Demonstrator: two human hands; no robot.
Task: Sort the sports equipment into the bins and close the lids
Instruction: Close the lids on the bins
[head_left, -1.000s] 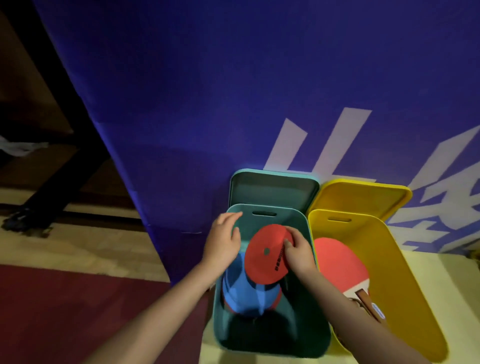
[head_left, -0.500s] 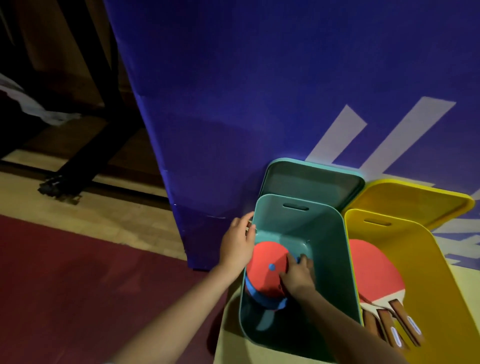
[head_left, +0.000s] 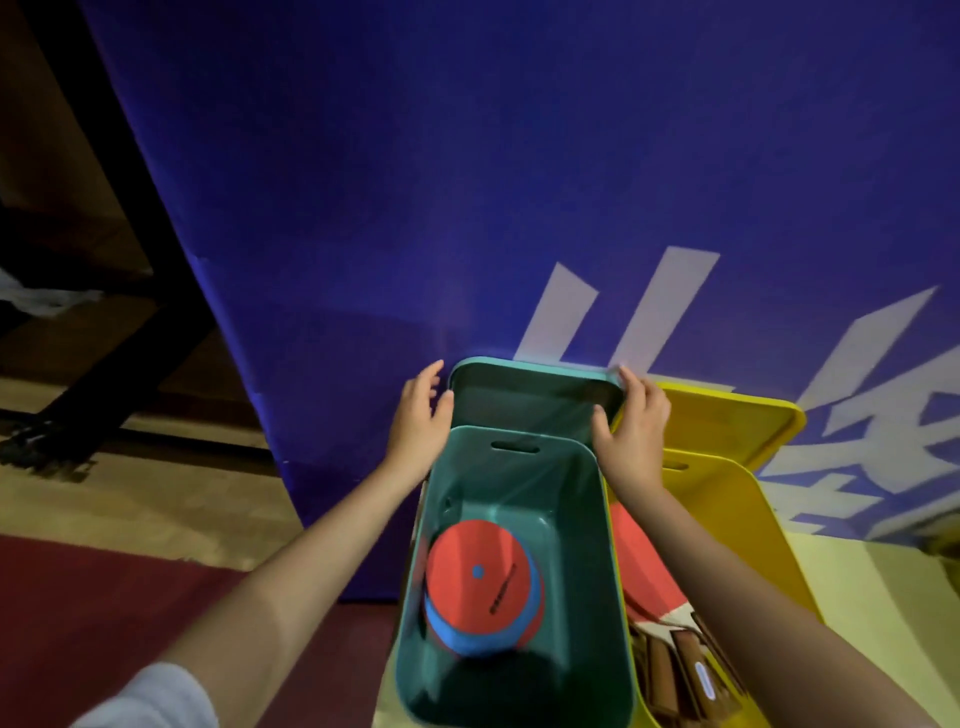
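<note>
An open teal bin (head_left: 574, 525) stands on the floor. Inside it lies a stack of flat red and blue discs (head_left: 480, 577). Its teal lid (head_left: 530, 400) leans upright behind it against a blue banner. My left hand (head_left: 418, 421) is at the lid's left edge, fingers fairly straight and the thumb touching the edge. My right hand (head_left: 634, 431) grips the lid's top right corner, fingers over the edge and thumb on the inner face. To the right, a yellow bin (head_left: 753, 519) holds red table tennis paddles (head_left: 639, 566) with wooden handles.
The yellow lid (head_left: 727, 421) leans behind the yellow bin against the blue banner (head_left: 467, 208). A dark red mat (head_left: 78, 597) covers the floor at the left. A black frame (head_left: 104, 364) stands on the wooden floor at the far left.
My hands have left the discs, which now lie in the teal bin. Both hands have moved up and back to the teal lid's two sides.
</note>
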